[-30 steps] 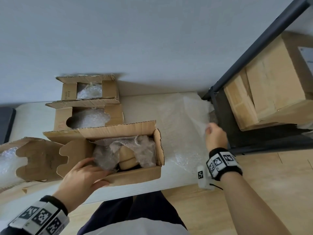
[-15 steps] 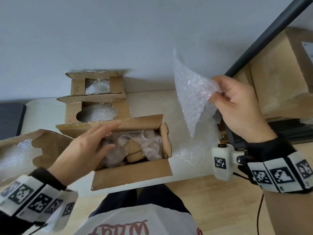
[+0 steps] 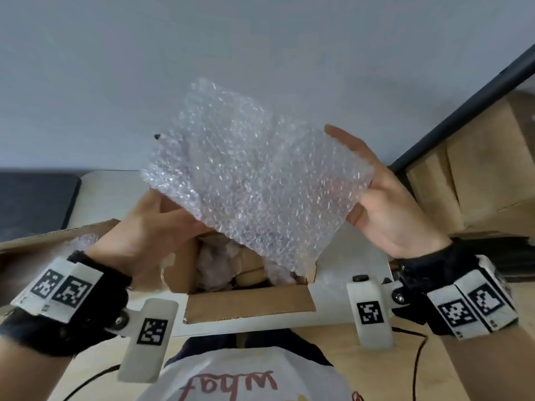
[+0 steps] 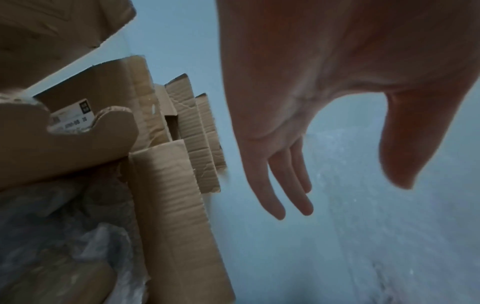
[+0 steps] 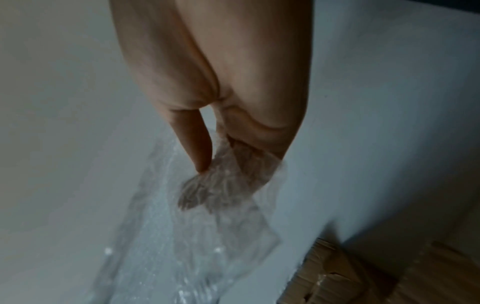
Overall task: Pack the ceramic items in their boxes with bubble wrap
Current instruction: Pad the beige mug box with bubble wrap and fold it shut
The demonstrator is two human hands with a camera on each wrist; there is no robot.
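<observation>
Bubble wrap (image 3: 254, 180) slants upper-left to lower-right, right hand (image 3: 385, 204) pinching, left hand (image 3: 150, 230) fingers (image 4: 272, 185) straight.

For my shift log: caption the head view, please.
Over the open box, the right hand pinches bubble wrap; the left hand touches its edge.

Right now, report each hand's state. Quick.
Left hand: open, fingers straight, at the left edge of the bubble wrap sheet.
Right hand: pinching the sheet's right edge.
</observation>
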